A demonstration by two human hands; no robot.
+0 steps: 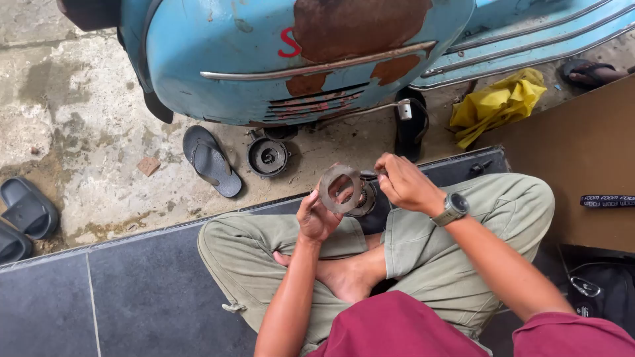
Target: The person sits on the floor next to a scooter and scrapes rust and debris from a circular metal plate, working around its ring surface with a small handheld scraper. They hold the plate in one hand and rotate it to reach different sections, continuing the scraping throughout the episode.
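Observation:
My left hand holds up a flat, worn metal ring plate by its lower edge. My right hand, with a watch on its wrist, pinches the ring's upper right side; a small dark piece may be in its fingers, too small to tell. Behind the ring, on the dark tile in front of my crossed legs, lies a round metal clutch-like assembly, partly hidden by the ring and my hands.
A rusty light-blue scooter stands ahead on the concrete. A round metal part and a dark sandal lie under it. A yellow rag, more sandals, a cardboard sheet and a black bag lie around.

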